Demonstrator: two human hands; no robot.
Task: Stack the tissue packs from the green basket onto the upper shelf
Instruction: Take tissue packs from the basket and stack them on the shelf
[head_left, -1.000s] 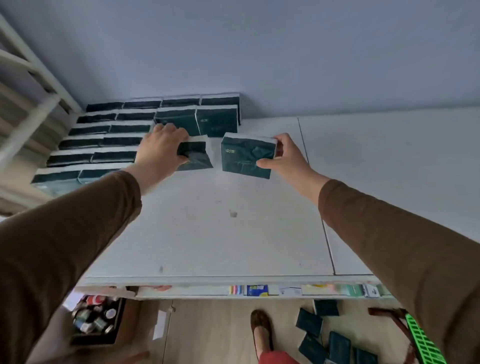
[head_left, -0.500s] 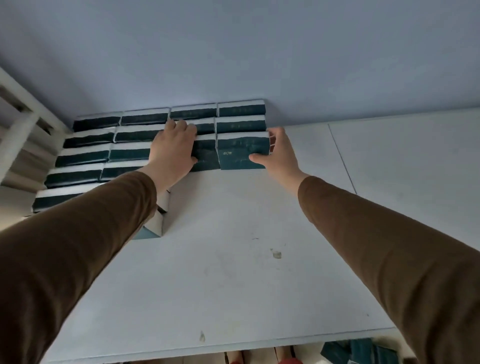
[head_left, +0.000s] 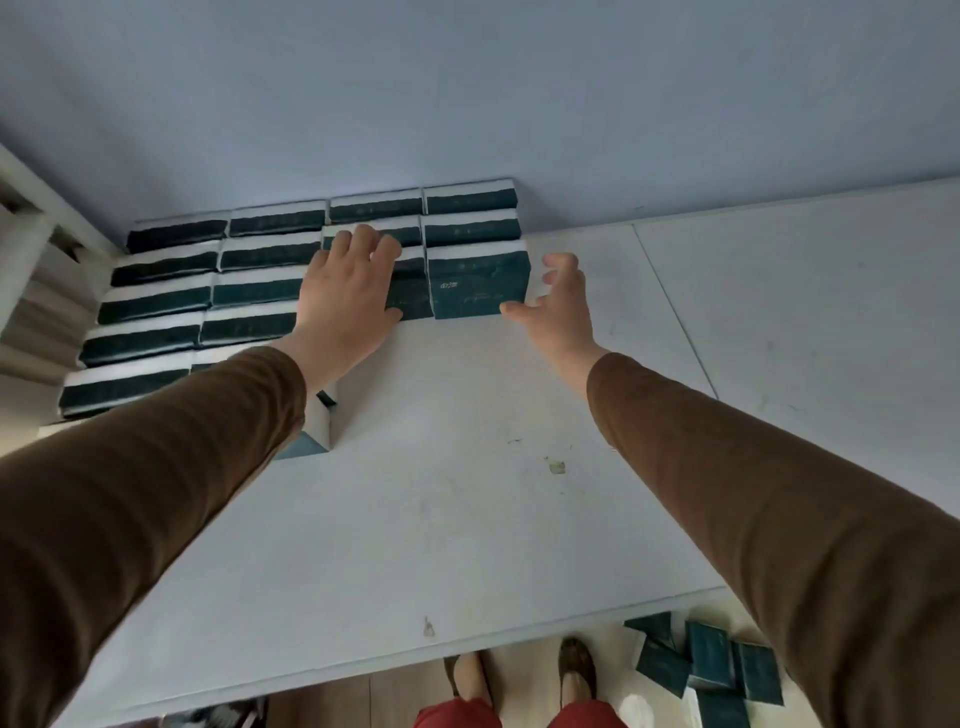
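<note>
Dark green tissue packs with white top edges stand in stacked rows (head_left: 270, 254) against the wall on the white upper shelf (head_left: 467, 441). The rightmost front pack (head_left: 475, 283) stands at the end of the rows. My left hand (head_left: 345, 291) lies flat with straight fingers over the pack (head_left: 413, 299) beside it. My right hand (head_left: 558, 306) hovers just right of the front pack, fingers spread and relaxed, holding nothing; its thumb is near the pack's lower right corner. The green basket is out of view.
Several loose tissue packs (head_left: 711, 670) lie on the floor at lower right, below the shelf's front edge (head_left: 415, 652). My feet (head_left: 574, 670) stand beneath it. A white frame (head_left: 31, 249) borders the shelf on the left. Bare shelf stretches to the right.
Both packs went from in front of the rows into place at the row's right end. My right hand has let go of its pack and drawn slightly away; my left still rests on its pack.
</note>
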